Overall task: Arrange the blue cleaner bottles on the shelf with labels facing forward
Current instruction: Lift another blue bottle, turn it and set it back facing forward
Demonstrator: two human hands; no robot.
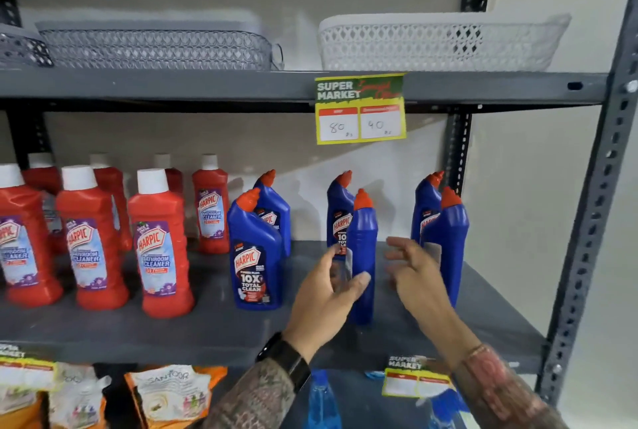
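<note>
Several blue cleaner bottles with red caps stand on the grey middle shelf [214, 328]. The front left blue bottle [255, 266] shows its label forward, as do the rear bottles [340, 218]. The front middle blue bottle [362, 249] shows a plain blue side. The front right blue bottle [448, 238] is also turned away. My left hand [328, 297] is at the middle bottle's left, thumb against it, fingers spread and blurred. My right hand [414, 273] hovers just right of that bottle, fingers apart, holding nothing.
Several red bathroom cleaner bottles [158, 249] fill the shelf's left half. A price tag [360, 111] hangs from the upper shelf, which carries a grey basket [155, 48] and a white basket [438, 45]. A metal upright [593, 221] bounds the right. Pouches [169, 394] lie below.
</note>
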